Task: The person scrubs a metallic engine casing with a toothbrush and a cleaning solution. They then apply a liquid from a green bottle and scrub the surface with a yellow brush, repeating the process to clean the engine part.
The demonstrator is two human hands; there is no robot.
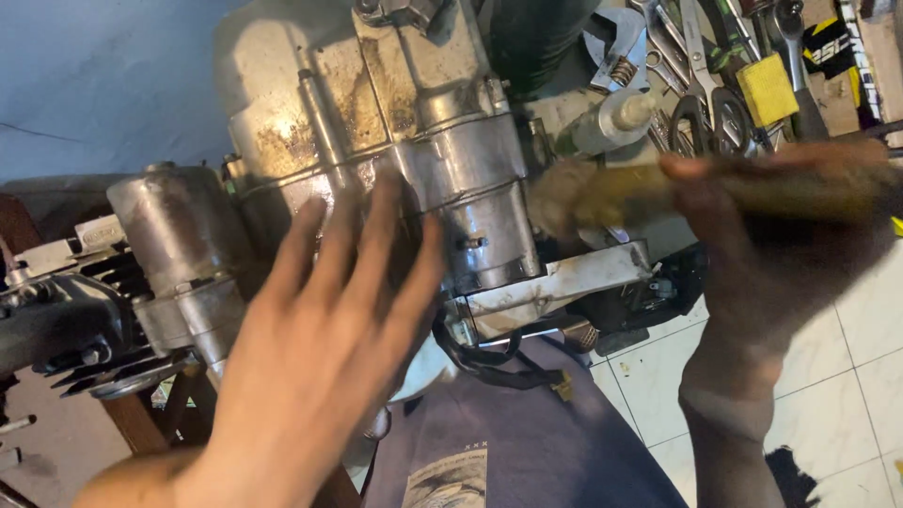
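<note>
Head view: left hand (324,362) is spread open, fingers splayed, holding nothing, laid on or just over the engine case (395,141) at its lower middle; contact can't be confirmed. Right hand (752,235) is clenched round a blurred brush (602,193), handle running roughly horizontal, bristle end pointing left and touching or just beside the case's right edge. So the brush lies right of the case, long axis across the frame, right hand nearer to it. Tools (696,66) lie behind on the floor, well apart from both hands.
</note>
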